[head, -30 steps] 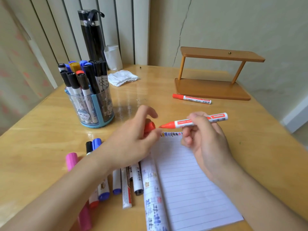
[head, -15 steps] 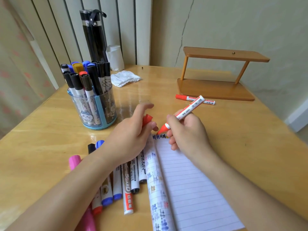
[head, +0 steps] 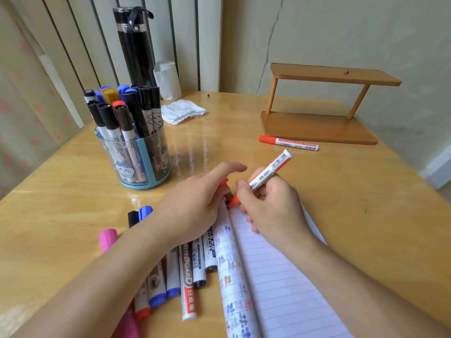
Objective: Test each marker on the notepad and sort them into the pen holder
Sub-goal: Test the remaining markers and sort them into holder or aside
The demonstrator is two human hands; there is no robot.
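The right hand [head: 273, 208] clenches one red marker [head: 266, 175], now tipped steeply with its nib at the far-left corner of the notepad [head: 280, 276]; a second ago it was held level above the page. The left hand [head: 192, 206] pinches the one red cap [head: 223, 182]. One spare red marker [head: 289, 143] lies far right. At least seven loose markers [head: 186, 276] lie near left, and one pen holder [head: 141, 162] stands far left.

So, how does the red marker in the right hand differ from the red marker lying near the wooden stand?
The held red-and-white marker is uncapped; the lying red-and-white marker is capped. The held one tilts, tip at the lined notepad; the lying one rests flat on the wooden table. Both have white barrels.
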